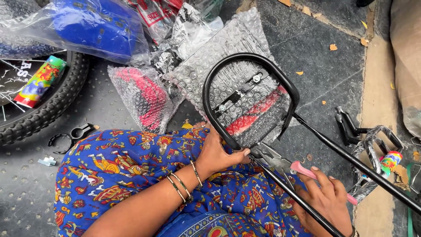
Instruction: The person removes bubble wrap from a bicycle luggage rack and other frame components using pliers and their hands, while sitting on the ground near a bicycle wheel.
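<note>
Fingers of the left hand (217,151) curl tight round the lower bend of a black tubular metal hoop frame (245,59), held over the lap. Right hand (326,199) clamps on pink-handled steel pliers (280,162), whose jaws sit at the frame's base beside the two long black stays. Behind the hoop lies a bubble-wrapped red part (256,112); a knobby black tyre (52,103) rests far left on grey studded flooring (26,193).

One black frame (245,61), one pliers (280,164), one tyre (57,101).
</note>
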